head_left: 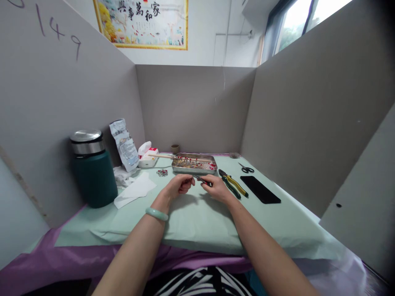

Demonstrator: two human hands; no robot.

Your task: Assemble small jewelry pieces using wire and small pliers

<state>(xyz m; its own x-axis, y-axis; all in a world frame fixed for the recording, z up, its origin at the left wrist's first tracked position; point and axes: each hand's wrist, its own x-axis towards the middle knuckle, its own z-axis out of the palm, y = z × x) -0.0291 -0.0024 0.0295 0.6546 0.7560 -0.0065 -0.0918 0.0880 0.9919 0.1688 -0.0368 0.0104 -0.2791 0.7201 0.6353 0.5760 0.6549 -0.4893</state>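
Note:
My right hand (216,188) is closed around small pliers (201,180) with dark jaws and reddish handles, whose tip points left. Close by, my left hand (179,185) has its fingers pinched together at the pliers' tip; whatever is between them is too small to make out. A green bangle (157,214) circles the left wrist. Just beyond both hands sits a metal tray (194,172) with many small red and gold-coloured pieces in it. Across the tray lies a thin wooden stick (162,156) with red beads strung near it. A little heap of beaded chain (162,172) rests left of the tray.
Right of my hands lie larger green-and-yellow pliers (233,183), scissors (246,169) and a black phone (260,189). On the left stand a green thermos (94,179), a pouch (125,146), a tissue pack (148,159) and white paper (135,190). Grey partitions (197,109) enclose three sides.

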